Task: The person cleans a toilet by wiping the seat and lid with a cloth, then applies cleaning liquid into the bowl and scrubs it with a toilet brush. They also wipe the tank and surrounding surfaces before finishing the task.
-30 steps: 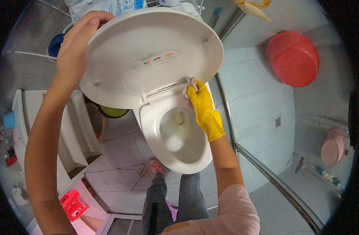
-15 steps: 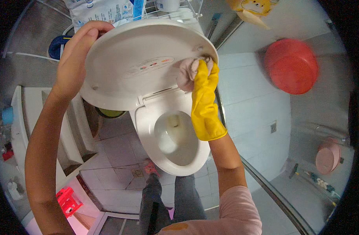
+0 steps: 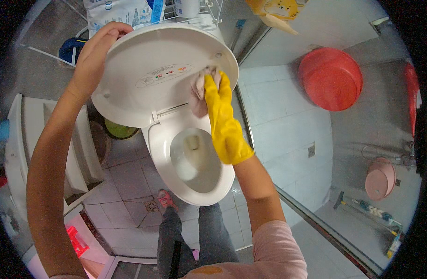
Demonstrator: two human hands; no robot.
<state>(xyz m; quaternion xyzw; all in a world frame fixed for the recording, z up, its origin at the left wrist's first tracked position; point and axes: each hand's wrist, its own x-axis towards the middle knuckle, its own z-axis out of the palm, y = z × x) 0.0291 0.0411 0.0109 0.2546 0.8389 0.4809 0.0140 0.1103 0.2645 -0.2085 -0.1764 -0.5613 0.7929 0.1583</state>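
Observation:
A white toilet lid [image 3: 129, 65] stands raised, its underside toward me, with a printed oval label on it. My bare left hand [image 3: 93, 58] is closed over the lid's upper left edge, fingertips hidden behind it. In a yellow rubber glove [image 3: 226, 125], my right hand [image 3: 218, 95] grips a crumpled pale pink cloth [image 3: 198, 98]. That cloth presses on the lid's underside, right of the label and below a small round bumper. Below lie the white seat [image 3: 160, 151] and the open bowl [image 3: 195, 174] with water in it.
A wire rack with a white-and-blue bag [image 3: 122, 16] stands behind the lid. Left are white shelves [image 3: 34, 121] and a green-rimmed bin [image 3: 120, 130]. Along the right runs a metal-framed edge [image 3: 311, 218]; beyond it are a red basin [image 3: 332, 79] and a pink basin [image 3: 381, 179].
My right hand has slid the cloth inward from the lid's right edge and slightly down. My left hand keeps its hold on the lid. The whole view has shifted a little.

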